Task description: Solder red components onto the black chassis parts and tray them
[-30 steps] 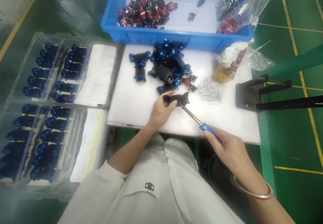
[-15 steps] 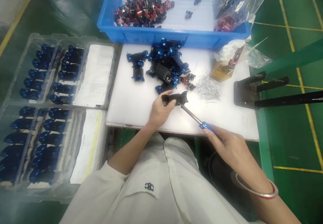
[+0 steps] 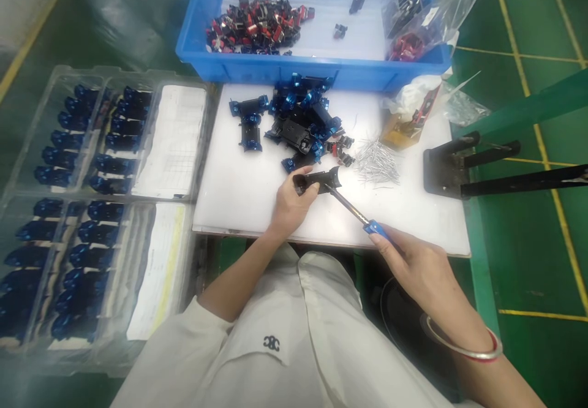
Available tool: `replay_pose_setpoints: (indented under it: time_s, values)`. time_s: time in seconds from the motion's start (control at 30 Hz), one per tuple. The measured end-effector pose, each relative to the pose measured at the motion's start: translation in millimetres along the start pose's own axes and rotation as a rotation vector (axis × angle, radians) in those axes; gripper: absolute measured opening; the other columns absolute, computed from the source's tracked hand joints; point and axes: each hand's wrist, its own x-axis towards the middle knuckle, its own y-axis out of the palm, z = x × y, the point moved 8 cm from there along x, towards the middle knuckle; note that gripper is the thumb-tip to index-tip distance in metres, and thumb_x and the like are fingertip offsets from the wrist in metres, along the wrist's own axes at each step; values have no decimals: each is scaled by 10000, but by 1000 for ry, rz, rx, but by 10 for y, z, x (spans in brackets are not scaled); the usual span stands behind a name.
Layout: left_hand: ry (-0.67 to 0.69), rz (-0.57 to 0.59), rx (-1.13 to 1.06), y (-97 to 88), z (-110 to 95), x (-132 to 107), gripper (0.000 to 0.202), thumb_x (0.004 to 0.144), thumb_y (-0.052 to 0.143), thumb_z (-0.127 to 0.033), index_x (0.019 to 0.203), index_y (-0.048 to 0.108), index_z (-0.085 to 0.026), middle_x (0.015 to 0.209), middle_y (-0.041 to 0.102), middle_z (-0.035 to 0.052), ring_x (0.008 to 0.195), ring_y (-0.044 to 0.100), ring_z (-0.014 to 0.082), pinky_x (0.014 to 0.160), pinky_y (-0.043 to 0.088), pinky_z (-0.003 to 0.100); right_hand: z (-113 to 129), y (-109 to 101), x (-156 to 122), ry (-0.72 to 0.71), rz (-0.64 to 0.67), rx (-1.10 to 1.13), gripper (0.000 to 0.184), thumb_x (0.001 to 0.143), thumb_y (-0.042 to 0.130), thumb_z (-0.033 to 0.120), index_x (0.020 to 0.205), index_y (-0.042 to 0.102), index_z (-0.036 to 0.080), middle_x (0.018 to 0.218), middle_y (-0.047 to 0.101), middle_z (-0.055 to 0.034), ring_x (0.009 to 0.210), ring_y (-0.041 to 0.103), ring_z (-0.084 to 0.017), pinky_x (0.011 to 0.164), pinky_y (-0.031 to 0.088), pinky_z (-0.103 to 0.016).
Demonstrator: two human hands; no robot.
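- Left hand: holds a black housing with a blue-metal end, up off the table and just above the near edge of the white work board.
- Left fingers: curled together around the housing's near end, gripping it; the thumb is hidden.
- Right hand: holds a blue-handled screwdriver, its steel shaft slanting up to the housing and its tip apparently touching it; the exact contact is hidden.
- Right fingers: pressed together, pinching the handle from the side.
- Technique (judgement): keep the shaft in line with the fastener and the housing braced, so that the tip does not slip and mark the blue finish.
- Counts: 2 hands, 1 housing, 1 screwdriver.
- Loose blue-and-black housings: 2 lie apart on the board; the heap beside them is too tangled to count.
- Clear trays: 2, each with 2 rows of dark blue parts, about 6 per row, and 1 paper sheet.
- Blue plastic tote: 1, holding a heap of red-and-black parts.
- Silver pins: one pile, uncountable.
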Motion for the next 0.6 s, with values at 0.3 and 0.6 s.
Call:
replay_pose_setpoints:
  time_s: [0.3, 0.6]
  values:
    - [6, -9, 9, -7, 1, -3, 395, 813, 651, -252, 1201, 653, -175, 1152, 722, 62, 1039, 672, 192, 903, 548, 290, -5, 25, 5, -3, 7, 3, 683, 976, 294, 679, 1005, 761, 182, 608, 665, -46, 466, 554, -189, 499, 438, -296]
    - [-5, -6, 11, -7, -13, -10, 395, 815, 654, -248, 1203, 653, -175, 1161, 720, 66, 1054, 671, 201, 922, 545, 304, -18, 24, 4, 34, 11, 26, 657, 964, 311, 688, 985, 755, 204, 609, 664, -45, 493, 571, -202, 502, 438, -303]
